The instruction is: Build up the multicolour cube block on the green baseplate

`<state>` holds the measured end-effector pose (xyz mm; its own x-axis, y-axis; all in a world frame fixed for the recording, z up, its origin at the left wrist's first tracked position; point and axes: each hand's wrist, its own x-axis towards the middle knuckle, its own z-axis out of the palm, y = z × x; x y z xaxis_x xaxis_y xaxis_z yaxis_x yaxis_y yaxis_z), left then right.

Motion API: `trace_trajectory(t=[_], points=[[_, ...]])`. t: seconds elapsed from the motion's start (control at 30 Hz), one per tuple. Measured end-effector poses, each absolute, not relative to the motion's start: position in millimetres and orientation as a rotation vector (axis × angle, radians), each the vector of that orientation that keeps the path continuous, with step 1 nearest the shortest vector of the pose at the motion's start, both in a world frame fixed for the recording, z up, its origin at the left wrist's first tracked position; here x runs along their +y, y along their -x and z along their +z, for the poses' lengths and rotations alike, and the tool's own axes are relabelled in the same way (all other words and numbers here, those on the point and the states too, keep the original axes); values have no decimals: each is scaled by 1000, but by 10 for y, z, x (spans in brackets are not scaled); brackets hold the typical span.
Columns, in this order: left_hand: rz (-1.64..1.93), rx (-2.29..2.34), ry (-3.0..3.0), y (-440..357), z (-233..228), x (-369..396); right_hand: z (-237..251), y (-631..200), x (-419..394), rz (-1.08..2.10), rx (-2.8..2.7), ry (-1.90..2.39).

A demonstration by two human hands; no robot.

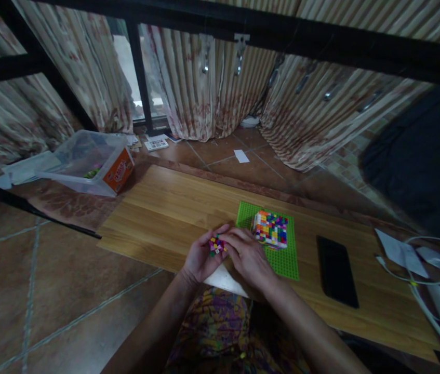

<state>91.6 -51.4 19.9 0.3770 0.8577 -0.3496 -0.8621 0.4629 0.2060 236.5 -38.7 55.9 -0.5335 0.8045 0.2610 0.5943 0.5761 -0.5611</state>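
Left hand [198, 261] palm up over the near edge of the worktop [157, 208], fingers loosely curled, cupped rather than closed. Loose small coloured bricks [216, 246] lie in that palm, ringed by the left fingers. Right hand [253, 259] comes in from the other side, fingers bent together, tips at the pile's right edge; cannot tell whether they pinch a single brick. Just beyond the right hand: multicoloured brick block [271, 228] on a green baseplate [291, 259]. Black device [336, 270] lies farther right.
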Motion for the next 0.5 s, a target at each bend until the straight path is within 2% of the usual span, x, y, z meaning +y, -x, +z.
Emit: trace_trajectory(t=[0.3, 0.5], points=[[1110, 436, 63, -946, 192, -522, 585, -2324, -228, 589, -2481, 985], [1134, 487, 41, -970, 181, -517, 610, -2355, -304, 672, -2210, 1157]])
